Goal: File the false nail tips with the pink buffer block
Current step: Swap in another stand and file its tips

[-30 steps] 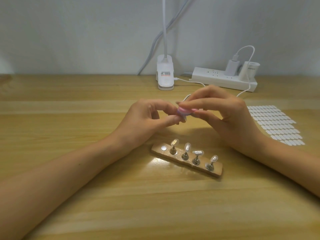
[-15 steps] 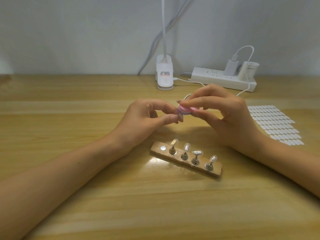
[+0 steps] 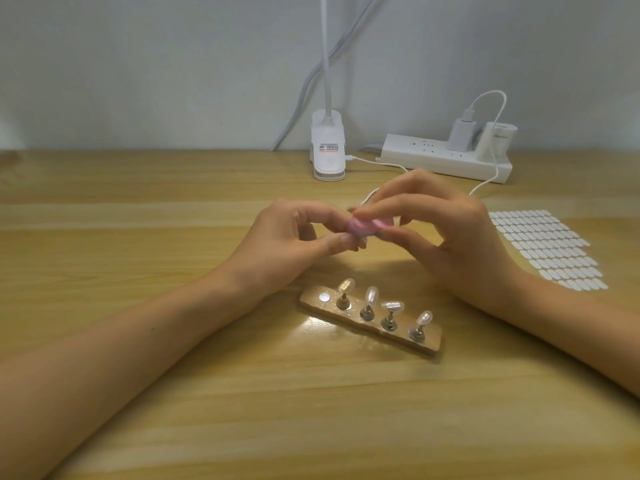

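pink, rounded buffer block point(image 3: 471, 226) sits pinched in the right hand's point(image 3: 453, 237) curled fingers, above the wooden table point(image 3: 173, 393). the left hand point(image 3: 287, 244) pinches a small pale nail tip point(image 3: 360, 241), blurred, under it. nearer, a flat wooden strip point(image 3: 312, 301) carries four glossy oval tips point(image 3: 371, 294) on metal stands point(image 3: 388, 322).

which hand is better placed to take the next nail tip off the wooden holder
Probably left: the right hand grips the pink buffer block, while the left hand sits behind the left end of the wooden holder, but must release the small piece it pinches.
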The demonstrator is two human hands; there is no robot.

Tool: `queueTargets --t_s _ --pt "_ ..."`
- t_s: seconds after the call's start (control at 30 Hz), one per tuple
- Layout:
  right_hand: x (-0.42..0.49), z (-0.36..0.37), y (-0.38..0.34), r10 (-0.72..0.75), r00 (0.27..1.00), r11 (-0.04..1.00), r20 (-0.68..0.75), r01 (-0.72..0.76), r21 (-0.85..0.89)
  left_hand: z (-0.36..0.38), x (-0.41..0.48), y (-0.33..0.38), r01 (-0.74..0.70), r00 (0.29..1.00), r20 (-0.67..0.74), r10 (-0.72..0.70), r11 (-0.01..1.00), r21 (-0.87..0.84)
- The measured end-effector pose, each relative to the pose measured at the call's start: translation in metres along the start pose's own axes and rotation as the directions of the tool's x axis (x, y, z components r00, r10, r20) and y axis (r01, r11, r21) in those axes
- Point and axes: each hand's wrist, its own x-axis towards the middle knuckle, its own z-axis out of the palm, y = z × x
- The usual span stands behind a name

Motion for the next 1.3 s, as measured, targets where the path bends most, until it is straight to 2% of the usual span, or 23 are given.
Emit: queueTargets --t_s 0.07,0.17,0.3,0.4,0.5,0.63,0.73,0.87,0.97,1.1,1.2,1.3 --pt "-0.0008 0.0011 -0.0008 -0.017 1.000 1.000 0.022 0.017 0.008 -0.0003 -0.0003 0.0003 0.004 1.000 0.002 -0.004 1.000 -0.003" --pt "0.0004 -0.0008 0.0006 0.055 0.998 0.998 -0.029 -0.055 0.005 -0.0009 0.0007 -0.0011 0.027 1.000 -0.003 -0.027 1.000 -0.008" --pt "-0.0006 0.0001 -0.0001 -0.011 1.000 1.000 0.021 0.011 0.019 -0.0002 0.0007 -0.0021 0.047 0.999 -0.022 -0.047 0.999 -0.016" --pt "0.0009 -0.0018 0.0019 0.048 0.999 0.999 -0.026 -0.048 -0.001 -0.0005 0.0014 -0.0021 0.062 0.998 -0.021 -0.063 0.996 -0.059" --pt "-0.0008 -0.0011 0.0000 -0.054 0.998 0.998 0.022 0.054 -0.015 -0.0009 0.0004 -0.0008 0.058 0.998 -0.012 -0.059 0.996 -0.074" --pt "0.0004 -0.0021 -0.0006 -0.009 1.000 1.000 -0.011 0.009 -0.001 -0.0005 0.0007 0.0017 0.068 0.998 -0.001 -0.069 0.992 -0.102" --pt "-0.0012 -0.0007 -0.0024 -0.078 0.997 0.997 0.026 0.078 -0.001 -0.0008 0.0000 0.0017 0.070 0.997 -0.007 -0.071 0.994 -0.082" --pt "0.0004 -0.0024 0.0001 0.002 1.000 1.000 -0.019 -0.002 0.006 0.0003 -0.0005 0.0043 0.069 0.998 -0.007 -0.070 0.992 -0.108" --pt "-0.0011 -0.0009 -0.0015 -0.069 0.997 0.997 0.021 0.068 0.019 0.0011 -0.0013 0.0043 0.072 0.997 -0.004 -0.073 0.990 -0.125" --pt "-0.0005 -0.0014 -0.0001 -0.021 0.999 1.000 -0.034 0.021 0.017 0.0013 0.0001 0.0032 0.086 0.996 -0.024 -0.090 0.990 -0.113" --pt "-0.0019 0.0008 -0.0009 -0.080 0.997 0.997 -0.021 0.080 -0.010 0.0005 0.0002 0.0036 0.098 0.994 -0.029 -0.102 0.990 -0.105" --pt "-0.0009 -0.0008 0.0007 -0.010 0.998 1.000 -0.056 0.010 -0.005 0.0006 0.0005 0.0022 0.111 0.993 -0.020 -0.113 0.989 -0.100"
